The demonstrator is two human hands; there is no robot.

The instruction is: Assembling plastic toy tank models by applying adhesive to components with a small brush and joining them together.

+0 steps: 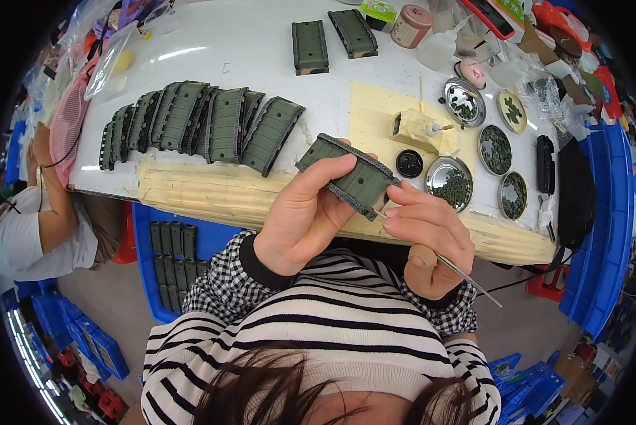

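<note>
My left hand (300, 212) is closed around a curved green plastic piece (357, 177) with dark ridged edges, its thumb pressing on the upper face. From the right, my right hand (431, 234) grips a thin metal rod-like tool (466, 275), whose tip meets the piece's lower right corner. The tool's other end sticks out past the wrist. Fingertips of my right hand are close to that same corner; whether they touch it is hard to tell. Just beyond, a round black lid (408, 163) and a metal dish of small dark green bits (449, 185) lie on the table.
Several similar green pieces (226, 124) stand in a row at left; two more (309, 48) lie farther back. A yellowish glue-smeared container (417, 133) holds a stick. More small dishes (495, 150) sit at right. A blue crate (144, 244) is below the table. Another person (45, 230) sits at left.
</note>
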